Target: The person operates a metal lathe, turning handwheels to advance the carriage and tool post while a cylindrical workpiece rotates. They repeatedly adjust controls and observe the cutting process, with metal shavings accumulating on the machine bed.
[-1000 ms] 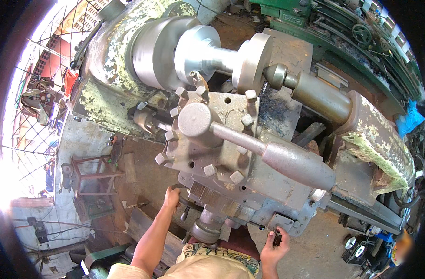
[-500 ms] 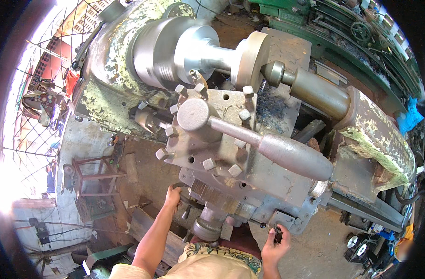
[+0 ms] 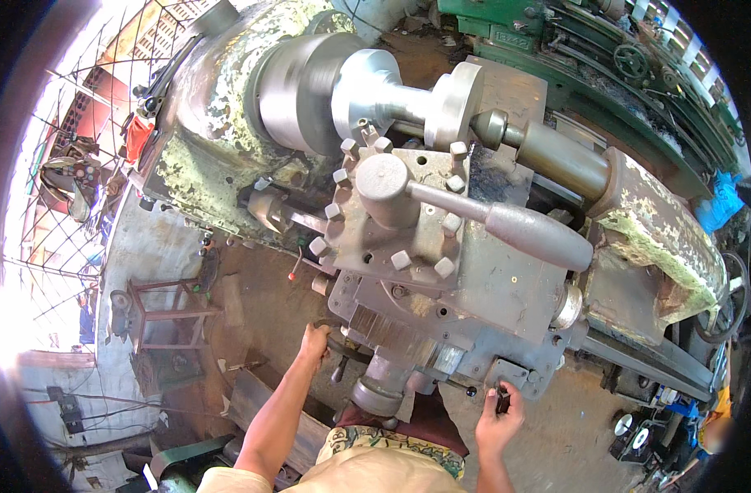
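My left hand (image 3: 315, 341) is closed around the rim of a dark handwheel (image 3: 348, 348) at the front of a metal lathe. Low on the right, my right hand (image 3: 498, 421) grips a small dark lever (image 3: 502, 399) beside the apron plate. Between and beyond them stands the square tool post (image 3: 429, 246), with bolts and a thick clamping handle (image 3: 535, 236). Its cutting tool (image 3: 365, 130) sits close to a shiny stepped metal workpiece (image 3: 408, 103). The chuck (image 3: 305, 94) looks smeared, as if turning. The tailstock centre (image 3: 488, 128) meets the workpiece's right flange.
The paint-flaked headstock (image 3: 215, 140) rises at the far left, the tailstock (image 3: 659, 238) at right. A green machine (image 3: 589, 62) stands behind. A small metal stand (image 3: 172, 312) is on the floor at left, near a bright mesh window (image 3: 59, 214).
The view has shifted, so the tool post and chuck appear farther right. Both hands keep their holds. The flange of the workpiece looks silvery now instead of brownish.
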A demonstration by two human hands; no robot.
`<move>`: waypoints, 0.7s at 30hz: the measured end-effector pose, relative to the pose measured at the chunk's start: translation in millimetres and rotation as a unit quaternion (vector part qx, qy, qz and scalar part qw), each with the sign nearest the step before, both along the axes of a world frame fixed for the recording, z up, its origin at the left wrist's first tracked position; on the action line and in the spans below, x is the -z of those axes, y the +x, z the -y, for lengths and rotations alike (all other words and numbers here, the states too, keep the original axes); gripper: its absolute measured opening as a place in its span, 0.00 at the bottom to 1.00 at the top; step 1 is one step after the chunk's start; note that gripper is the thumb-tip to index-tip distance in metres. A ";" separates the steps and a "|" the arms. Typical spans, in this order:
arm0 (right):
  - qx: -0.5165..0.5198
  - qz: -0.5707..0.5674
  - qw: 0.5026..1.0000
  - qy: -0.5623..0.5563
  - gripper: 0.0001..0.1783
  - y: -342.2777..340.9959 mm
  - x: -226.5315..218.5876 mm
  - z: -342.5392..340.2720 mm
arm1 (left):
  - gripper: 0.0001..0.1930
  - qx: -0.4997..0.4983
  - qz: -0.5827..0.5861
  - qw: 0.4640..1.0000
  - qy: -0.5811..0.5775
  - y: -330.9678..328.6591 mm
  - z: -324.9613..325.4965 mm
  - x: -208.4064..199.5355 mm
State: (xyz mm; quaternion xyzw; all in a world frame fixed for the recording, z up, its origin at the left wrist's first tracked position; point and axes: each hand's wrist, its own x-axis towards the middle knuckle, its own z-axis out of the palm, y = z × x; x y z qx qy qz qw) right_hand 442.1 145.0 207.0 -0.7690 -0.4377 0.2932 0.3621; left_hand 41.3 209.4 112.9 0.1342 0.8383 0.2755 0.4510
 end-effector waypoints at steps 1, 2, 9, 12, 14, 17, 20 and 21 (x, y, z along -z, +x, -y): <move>0.003 -0.002 1.000 -0.004 0.13 0.0 0.8 1.3 | 0.22 -0.003 0.002 1.000 0.010 -1.1 -0.2 2.2; 0.004 0.000 1.000 -0.001 0.13 0.1 2.0 2.0 | 0.23 -0.005 0.004 1.000 0.022 -1.8 0.3 3.9; 0.019 0.069 0.993 0.097 0.12 -7.4 0.2 0.0 | 0.37 -0.049 0.142 0.986 0.068 23.0 45.9 0.0; -0.013 0.165 0.977 0.130 0.15 -23.2 -21.0 15.7 | 0.25 0.136 0.108 0.984 0.033 32.5 71.6 0.8; -0.060 0.155 0.977 0.132 0.17 -43.3 -32.8 29.6 | 0.18 0.223 0.192 0.952 0.082 35.3 78.5 11.6; -0.116 -0.012 0.992 0.051 0.21 -81.6 -35.0 46.3 | 0.11 0.211 0.311 0.926 0.012 35.6 80.6 42.1; -0.115 -0.229 0.959 -0.120 0.36 -115.7 -20.4 57.4 | 0.08 0.296 0.257 0.913 0.113 37.9 92.0 81.2; -0.118 -0.244 0.951 -0.148 0.40 -124.1 -14.6 60.9 | 0.08 0.264 0.301 0.912 0.086 40.3 97.0 96.3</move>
